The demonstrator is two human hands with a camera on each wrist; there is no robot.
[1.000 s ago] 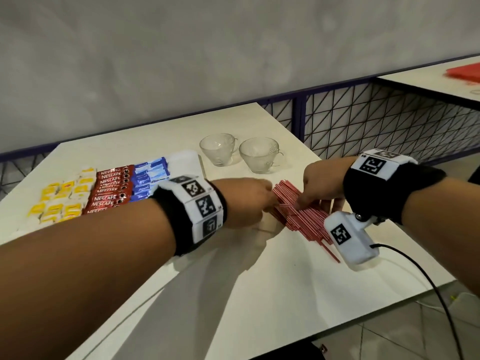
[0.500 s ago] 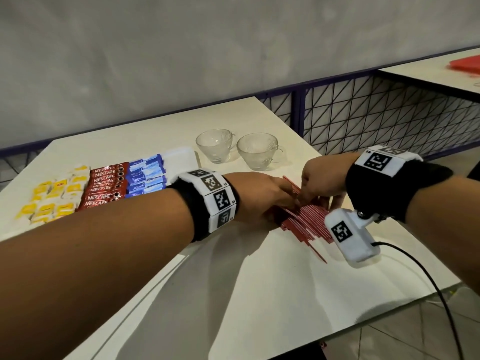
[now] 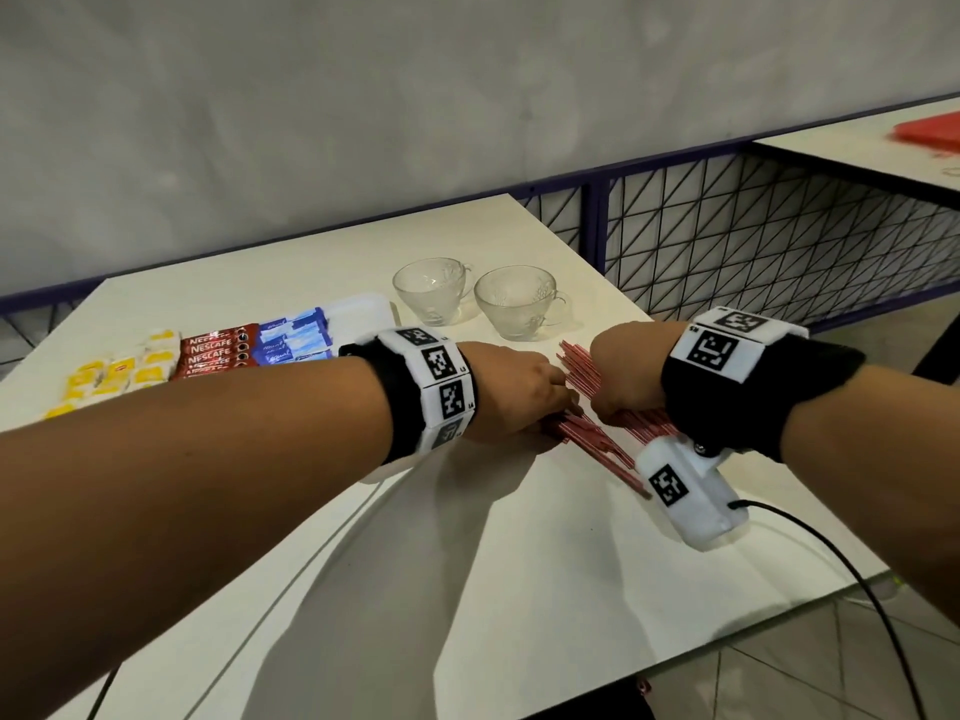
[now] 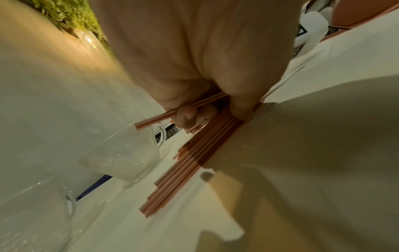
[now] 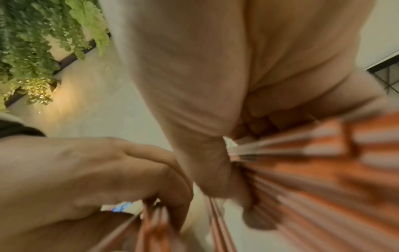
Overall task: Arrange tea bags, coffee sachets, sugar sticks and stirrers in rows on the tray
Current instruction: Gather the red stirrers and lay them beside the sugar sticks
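A heap of red-and-white stirrers (image 3: 582, 368) lies on the white table right of the tray (image 3: 363, 306). My left hand (image 3: 550, 397) works at its left side; the left wrist view shows it pinching a stirrer (image 4: 172, 113) while the thumb presses on the heap (image 4: 207, 146). My right hand (image 3: 613, 402) is beside it, curled over a bunch of stirrers (image 5: 313, 162), blurred in the right wrist view. On the tray lie rows of yellow tea bags (image 3: 119, 376), red coffee sachets (image 3: 218, 350) and blue sugar sticks (image 3: 293, 337).
Two empty glass cups (image 3: 431, 288) (image 3: 514, 301) stand just behind the stirrers. The tray's right end is bare white. A black cable (image 3: 831, 553) trails off the table's right edge. A second table with a red object (image 3: 930, 129) stands at the far right.
Both hands have closed in on each other over the stirrers. The right hand has curled down onto the heap, and the stirrers are bunched tighter.
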